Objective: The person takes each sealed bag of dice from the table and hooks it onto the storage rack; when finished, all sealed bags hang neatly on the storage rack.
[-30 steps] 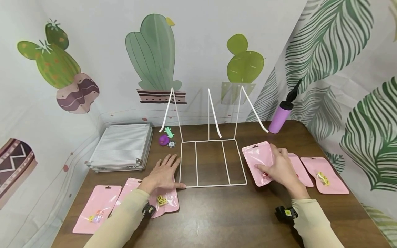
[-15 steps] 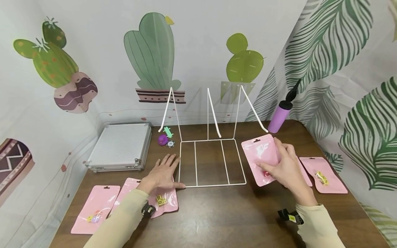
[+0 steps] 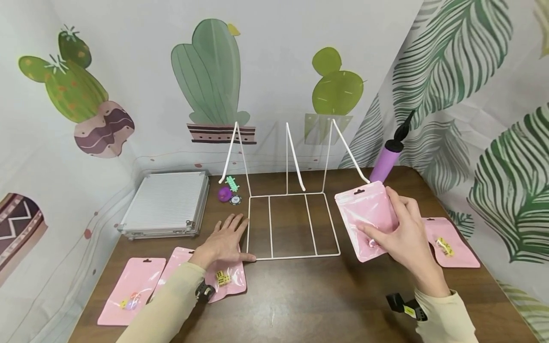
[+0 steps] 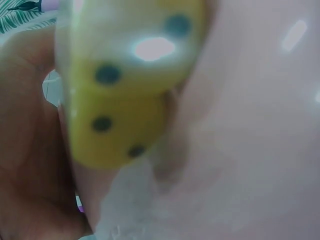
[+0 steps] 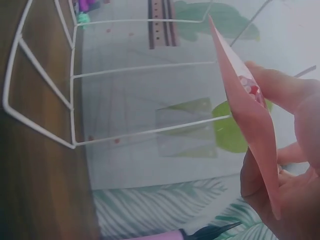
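At the far left of the counter (image 3: 300, 305) a pink pouch (image 3: 130, 289) with small dice inside lies flat, and behind it sits a ribbed silver case (image 3: 165, 202). Your left hand (image 3: 226, 240) rests flat with its fingers straight, pressing on the near left corner of the white wire rack (image 3: 291, 224); your wrist lies over two more pink pouches, and the nearer one (image 3: 227, 278) holds yellow dice (image 3: 221, 276), one of which fills the left wrist view as a blurred yellow die (image 4: 125, 90) with dark pips. Behind that hand, by the rack's back left corner, lie a purple ball (image 3: 225, 193), a small green toy (image 3: 233, 183) and a chip (image 3: 235, 200). The rack stands open in the middle of the counter, its three prongs leaning up toward the cactus backdrop. Just right of the rack, your right hand (image 3: 405, 236) grips a pink zip pouch (image 3: 366, 212) lifted off the counter and tilted, thumb on its front and fingers curled behind; something small and reddish shows inside near your thumb. Another pouch (image 3: 450, 240) with yellow dice lies flat beyond that hand, and a purple pump (image 3: 388, 159) stands at the back right
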`<state>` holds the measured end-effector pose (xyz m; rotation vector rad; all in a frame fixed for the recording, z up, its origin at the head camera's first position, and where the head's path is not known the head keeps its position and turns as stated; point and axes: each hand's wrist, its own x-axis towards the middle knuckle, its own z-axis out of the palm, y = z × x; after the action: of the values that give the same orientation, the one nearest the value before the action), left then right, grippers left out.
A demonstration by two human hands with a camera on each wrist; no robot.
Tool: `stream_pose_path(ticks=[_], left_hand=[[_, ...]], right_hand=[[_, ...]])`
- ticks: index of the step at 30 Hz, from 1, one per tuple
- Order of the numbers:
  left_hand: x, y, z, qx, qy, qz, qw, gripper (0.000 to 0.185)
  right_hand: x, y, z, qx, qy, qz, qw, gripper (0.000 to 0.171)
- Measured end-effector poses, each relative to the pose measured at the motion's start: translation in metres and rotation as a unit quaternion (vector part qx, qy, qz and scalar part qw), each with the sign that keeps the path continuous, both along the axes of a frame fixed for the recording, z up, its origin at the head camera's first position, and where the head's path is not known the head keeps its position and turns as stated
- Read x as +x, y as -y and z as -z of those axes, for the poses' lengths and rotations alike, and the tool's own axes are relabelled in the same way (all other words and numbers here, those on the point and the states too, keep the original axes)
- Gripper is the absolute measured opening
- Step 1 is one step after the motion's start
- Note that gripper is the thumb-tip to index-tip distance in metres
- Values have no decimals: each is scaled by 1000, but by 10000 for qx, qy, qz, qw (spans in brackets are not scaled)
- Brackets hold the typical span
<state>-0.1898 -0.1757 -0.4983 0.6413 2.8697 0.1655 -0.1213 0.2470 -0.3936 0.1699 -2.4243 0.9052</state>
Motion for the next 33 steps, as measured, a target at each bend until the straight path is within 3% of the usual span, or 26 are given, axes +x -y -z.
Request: stream_pose_path(ticks=[7,11,16,25,33], left_hand=[[0,1,2,-23,99,-27,9999,120],[0,0,0,-14,95,-27,9999,120],[0,0,-3,20,75,-11,10000,119],[1,0,-2,-23,64,13,10000,119],[2,-1,-3,-13,76,-8,10000,119]], right_hand=[[10,3,-10,-216,-842,-272,9958,110],[14,2,-15,-485,-1248,-552,9895,104],[21,4,-23,-723,-1477,-760,9835,100],[37,26,-55,-1089,-1710,-1220,9716,97],[29,23,-54,-1105,-1916,-1201,9678,98]])
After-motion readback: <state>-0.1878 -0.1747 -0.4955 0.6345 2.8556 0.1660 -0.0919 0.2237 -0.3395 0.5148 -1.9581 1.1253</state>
